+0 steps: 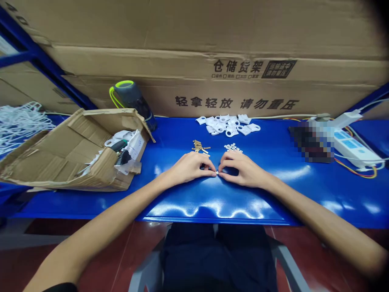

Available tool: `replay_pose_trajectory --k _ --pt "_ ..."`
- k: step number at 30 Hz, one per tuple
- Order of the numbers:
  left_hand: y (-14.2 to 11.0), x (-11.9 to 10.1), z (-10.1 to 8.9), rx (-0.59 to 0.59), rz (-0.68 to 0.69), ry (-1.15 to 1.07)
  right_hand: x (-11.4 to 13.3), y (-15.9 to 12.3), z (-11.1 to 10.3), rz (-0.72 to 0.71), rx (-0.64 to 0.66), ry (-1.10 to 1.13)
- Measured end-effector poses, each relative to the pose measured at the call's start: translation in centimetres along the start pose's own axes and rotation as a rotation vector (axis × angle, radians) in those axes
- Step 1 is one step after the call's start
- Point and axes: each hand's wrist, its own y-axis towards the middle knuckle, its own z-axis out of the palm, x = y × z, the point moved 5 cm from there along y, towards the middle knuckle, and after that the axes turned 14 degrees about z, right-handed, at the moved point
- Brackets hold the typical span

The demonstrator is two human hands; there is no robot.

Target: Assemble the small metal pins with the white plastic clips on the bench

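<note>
Over the blue tabletop, my left hand (193,166) and my right hand (243,167) meet with thumb and fingers pinched. Between their fingertips is a small white piece (216,173), too tiny to make out in detail; both hands seem to grip it. Just beyond my left hand lies a little pile of thin brass-coloured strips (198,146). Small white pieces (232,147) are heaped behind my right hand. Farther back, several flat white parts with round holes (231,132) lie in a loose pile.
An opened cardboard box (39,174) with white parts and a green-handled tool (120,146) stands left. Behind it is a dark cylinder with a yellow-green rim (133,99). White wire-like pieces (22,121) lie far left. A power strip (354,146) with cables is at right.
</note>
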Motion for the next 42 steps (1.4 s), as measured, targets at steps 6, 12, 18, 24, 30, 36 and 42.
replay_pose_trajectory --k 6,12,18,24,30,36,42 --pt "0.0 0.0 0.1 -0.036 0.044 -0.013 0.3 -0.1 0.1 -0.013 0.005 -0.009" --pt "-0.1 -0.5 0.0 -0.02 0.164 0.116 0.5 -0.1 -0.2 -0.038 -0.006 -0.037" --pt "-0.1 -0.9 -0.1 -0.069 0.3 0.384 0.4 0.0 -0.9 0.008 -0.008 -0.06" --pt "0.3 0.1 0.4 -0.174 0.209 0.48 -0.4 0.4 -0.6 0.085 -0.138 -0.057" --pt "0.4 0.6 0.7 -0.134 0.202 0.448 -0.6 0.6 0.3 0.064 -0.097 -0.111" --pt "0.3 0.6 0.6 -0.141 0.219 0.374 -0.7 0.7 0.4 0.06 -0.084 -0.12" --pt "0.1 0.9 0.0 -0.156 0.242 0.408 -0.7 0.6 -0.5 0.077 -0.136 -0.055"
